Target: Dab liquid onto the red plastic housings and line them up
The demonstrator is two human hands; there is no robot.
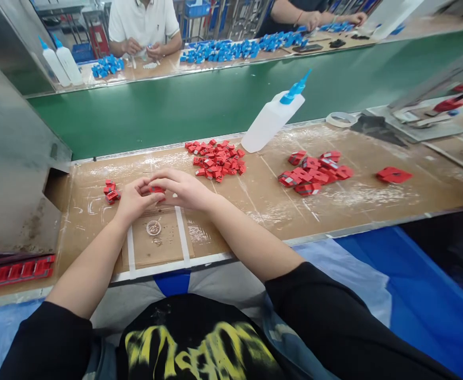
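Note:
My left hand (133, 200) and my right hand (184, 189) meet above the near left part of the table. Between their fingertips is a small red block-like part (157, 193), partly covered by the fingers, and both hands grip it. Just left of my left hand sits a little group of red parts (112, 192). A larger heap of small red parts (217, 160) lies beyond my right hand. Below the hands, a small round dish (153, 228) with something in it rests on a taped board (160, 250).
A white squeeze bottle (268, 121) with a blue nozzle stands behind the heap. Bigger red pieces (314, 173) lie to the right, with a tape roll (341, 120) farther back. A metal housing (13, 153) bounds the left. Across the green divider (156, 108), two people handle small parts.

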